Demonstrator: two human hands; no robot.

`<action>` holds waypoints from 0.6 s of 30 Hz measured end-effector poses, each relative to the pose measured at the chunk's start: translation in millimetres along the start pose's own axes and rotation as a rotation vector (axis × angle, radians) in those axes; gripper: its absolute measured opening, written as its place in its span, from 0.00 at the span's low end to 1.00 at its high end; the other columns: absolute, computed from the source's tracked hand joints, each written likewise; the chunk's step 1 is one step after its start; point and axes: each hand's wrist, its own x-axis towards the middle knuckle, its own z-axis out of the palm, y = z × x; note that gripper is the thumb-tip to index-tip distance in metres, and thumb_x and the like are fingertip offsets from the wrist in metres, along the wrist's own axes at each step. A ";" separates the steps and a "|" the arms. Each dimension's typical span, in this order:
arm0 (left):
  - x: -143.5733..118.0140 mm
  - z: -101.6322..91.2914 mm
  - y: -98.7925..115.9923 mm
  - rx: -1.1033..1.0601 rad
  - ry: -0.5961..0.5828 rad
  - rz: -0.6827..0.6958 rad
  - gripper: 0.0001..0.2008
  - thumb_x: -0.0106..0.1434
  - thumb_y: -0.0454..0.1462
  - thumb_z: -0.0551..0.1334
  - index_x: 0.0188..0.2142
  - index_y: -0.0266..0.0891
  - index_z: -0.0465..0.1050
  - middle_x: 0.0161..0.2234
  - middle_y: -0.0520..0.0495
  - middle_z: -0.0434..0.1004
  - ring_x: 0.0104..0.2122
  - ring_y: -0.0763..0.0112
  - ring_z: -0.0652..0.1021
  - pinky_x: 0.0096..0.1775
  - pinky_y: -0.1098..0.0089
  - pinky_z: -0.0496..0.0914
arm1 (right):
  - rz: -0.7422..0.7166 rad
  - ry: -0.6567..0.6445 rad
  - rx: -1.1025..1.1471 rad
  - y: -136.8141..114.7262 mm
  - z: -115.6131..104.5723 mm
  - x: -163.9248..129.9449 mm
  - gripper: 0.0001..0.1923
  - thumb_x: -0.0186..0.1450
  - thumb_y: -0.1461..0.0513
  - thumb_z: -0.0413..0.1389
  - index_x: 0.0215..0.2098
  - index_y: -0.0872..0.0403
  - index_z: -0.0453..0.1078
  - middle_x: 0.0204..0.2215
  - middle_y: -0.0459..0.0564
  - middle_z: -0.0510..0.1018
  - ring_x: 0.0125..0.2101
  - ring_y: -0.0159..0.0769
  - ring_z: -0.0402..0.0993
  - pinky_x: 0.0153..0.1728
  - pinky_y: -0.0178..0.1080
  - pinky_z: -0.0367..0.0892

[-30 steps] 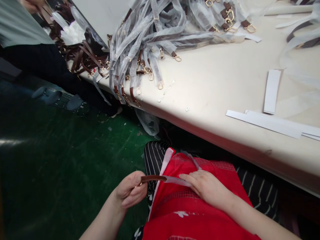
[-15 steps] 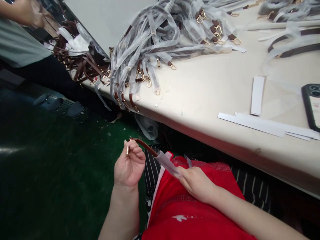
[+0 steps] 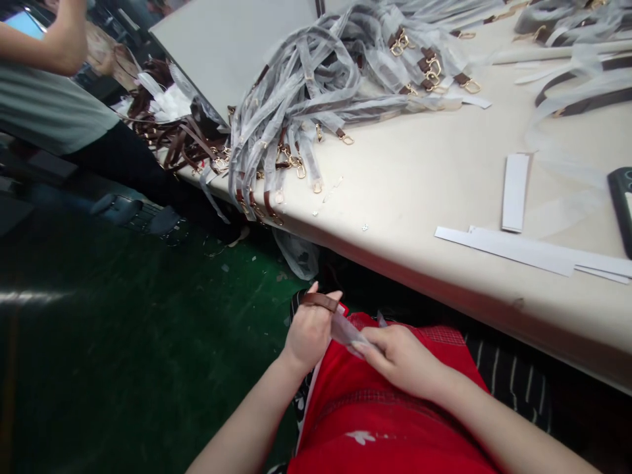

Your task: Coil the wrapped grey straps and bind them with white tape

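Held across the partly curled left hand (image 3: 310, 336), the brown strap (image 3: 320, 301) seems light and pliable, best gripped on that bare stretch, because its plastic sleeve (image 3: 345, 331), pinched by the nearly closed right hand (image 3: 405, 357) near it, is probably slippery.

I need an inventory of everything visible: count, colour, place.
Long table: one, cream, top right
Plastic-wrapped straps: many, brown, on table
Metal clasps: many, gold, on straps
Unwrapped straps: many, brown, table's far left
Paper strips: several, white, table's right
Flat phone: one, black, right edge
Upright panel: one, grey, top centre
Plastic bag: one, translucent, below table
Floor: one, green, left
Coworker: one, greyish top, upper left
Cloth apron: one, red, lap
Narrow leathery strap: one, brown, lower centre
Plastic sleeve: one, translucent, right of strap
Left grip: one, bare, at strap
Right grip: one, bare, pinching sleeve
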 end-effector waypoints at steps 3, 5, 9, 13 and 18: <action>-16.1 8.8 2.8 0.120 -0.254 0.121 0.19 0.66 0.28 0.46 0.52 0.32 0.68 0.41 0.37 0.80 0.43 0.58 0.80 0.50 0.54 0.74 | 0.079 -0.025 0.200 2.5 -24.2 -2.1 0.23 0.71 0.49 0.47 0.22 0.53 0.59 0.19 0.41 0.60 0.21 0.29 0.55 0.24 0.34 0.51; -20.7 7.4 10.6 0.071 -0.351 0.110 0.16 0.65 0.30 0.47 0.48 0.31 0.68 0.38 0.36 0.78 0.39 0.57 0.79 0.43 0.56 0.76 | 0.153 -0.086 0.326 4.4 -36.6 -1.4 0.25 0.69 0.45 0.48 0.23 0.53 0.60 0.18 0.40 0.58 0.20 0.28 0.53 0.21 0.33 0.50; -15.3 1.3 25.8 -0.011 -0.428 0.015 0.14 0.65 0.39 0.52 0.43 0.32 0.69 0.36 0.36 0.77 0.35 0.56 0.77 0.40 0.56 0.74 | 0.257 -0.151 0.408 8.1 -50.4 7.2 0.26 0.66 0.41 0.51 0.23 0.53 0.61 0.15 0.38 0.58 0.15 0.26 0.53 0.16 0.32 0.47; -6.4 -12.3 30.5 -0.145 -0.570 -0.170 0.17 0.70 0.42 0.47 0.30 0.38 0.68 0.26 0.45 0.73 0.26 0.64 0.75 0.33 0.64 0.71 | 0.157 -0.149 0.318 15.4 -63.3 17.3 0.21 0.64 0.45 0.56 0.28 0.54 0.66 0.18 0.41 0.66 0.19 0.30 0.63 0.21 0.33 0.57; -6.1 -45.8 32.3 -1.271 -0.753 -0.614 0.29 0.66 0.59 0.50 0.26 0.37 0.67 0.12 0.57 0.59 0.10 0.79 0.59 0.14 0.75 0.55 | -0.017 -0.111 0.153 28.0 -59.3 24.2 0.39 0.54 0.56 0.68 0.60 0.51 0.61 0.47 0.53 0.76 0.47 0.45 0.72 0.49 0.42 0.67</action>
